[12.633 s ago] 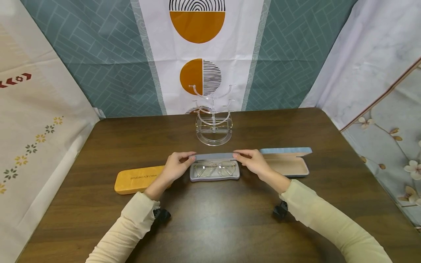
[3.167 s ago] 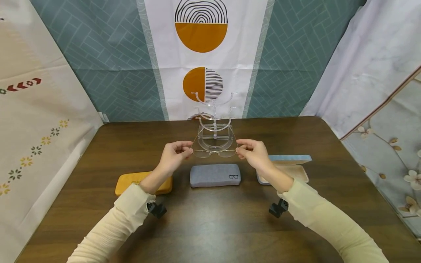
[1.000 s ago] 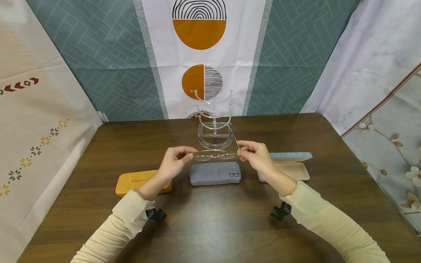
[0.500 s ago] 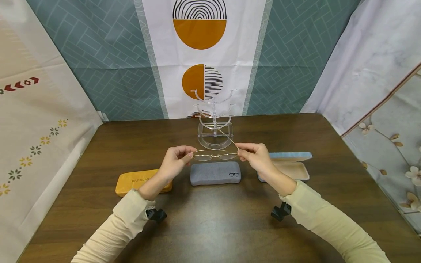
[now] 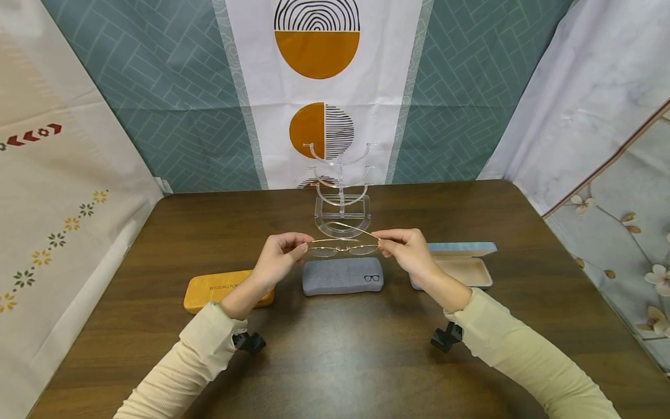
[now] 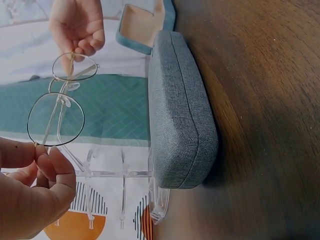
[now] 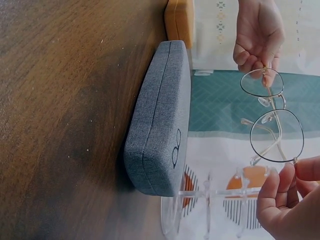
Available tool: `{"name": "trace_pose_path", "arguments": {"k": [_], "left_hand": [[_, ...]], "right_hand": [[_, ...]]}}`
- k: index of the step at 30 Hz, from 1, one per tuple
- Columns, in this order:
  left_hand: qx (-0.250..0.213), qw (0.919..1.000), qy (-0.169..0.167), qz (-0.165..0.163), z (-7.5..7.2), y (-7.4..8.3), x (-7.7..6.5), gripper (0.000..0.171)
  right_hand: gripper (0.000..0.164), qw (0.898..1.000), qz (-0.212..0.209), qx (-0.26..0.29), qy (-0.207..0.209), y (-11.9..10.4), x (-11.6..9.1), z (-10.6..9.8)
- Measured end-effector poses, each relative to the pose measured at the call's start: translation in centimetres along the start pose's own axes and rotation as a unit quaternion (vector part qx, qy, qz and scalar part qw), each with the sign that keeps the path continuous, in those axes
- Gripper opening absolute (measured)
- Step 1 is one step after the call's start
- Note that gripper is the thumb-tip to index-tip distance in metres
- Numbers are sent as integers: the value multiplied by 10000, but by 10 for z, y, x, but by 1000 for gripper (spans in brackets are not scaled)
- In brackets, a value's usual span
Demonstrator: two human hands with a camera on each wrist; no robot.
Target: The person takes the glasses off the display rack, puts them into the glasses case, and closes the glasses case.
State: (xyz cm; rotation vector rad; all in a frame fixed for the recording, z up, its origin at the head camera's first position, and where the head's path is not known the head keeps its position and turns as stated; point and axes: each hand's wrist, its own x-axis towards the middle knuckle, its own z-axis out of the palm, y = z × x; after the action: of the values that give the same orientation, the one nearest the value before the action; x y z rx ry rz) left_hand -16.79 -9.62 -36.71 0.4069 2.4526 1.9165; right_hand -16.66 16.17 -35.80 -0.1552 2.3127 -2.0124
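Thin gold-rimmed eyeglasses [image 5: 342,249] are held up above and just behind a shut grey glasses case [image 5: 335,278]. At the left hinge, my left hand [image 5: 282,256] pinches the frame between thumb and fingers; one temple arm lies folded along the lenses there. My right hand [image 5: 407,251] pinches the opposite hinge, and the other temple arm [image 5: 356,228] slants inward, partly folded. Both round lenses show in the left wrist view, with the right hand [image 6: 77,27] beyond. A small glasses drawing marks the case's lid.
Behind the eyeglasses stands a clear tiered display stand [image 5: 341,203]. A yellow glasses case [image 5: 220,288] lies at left, partly behind the left forearm. An open light-blue case [image 5: 466,270] with a cream lining sits at right.
Earlier the eyeglasses lay in the open grey case; now it is shut and both hands hold them. The left temple arm has folded, and the right one has swung inward over the last second.
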Motion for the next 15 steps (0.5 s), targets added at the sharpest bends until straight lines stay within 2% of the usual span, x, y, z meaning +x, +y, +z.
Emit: {"name": "trace_pose_path", "arguments": {"k": [15], "left_hand": [[23, 9999, -30, -95, 0, 0, 0, 17]], "right_hand": [[21, 9998, 115, -154, -74, 1, 1, 0]]}}
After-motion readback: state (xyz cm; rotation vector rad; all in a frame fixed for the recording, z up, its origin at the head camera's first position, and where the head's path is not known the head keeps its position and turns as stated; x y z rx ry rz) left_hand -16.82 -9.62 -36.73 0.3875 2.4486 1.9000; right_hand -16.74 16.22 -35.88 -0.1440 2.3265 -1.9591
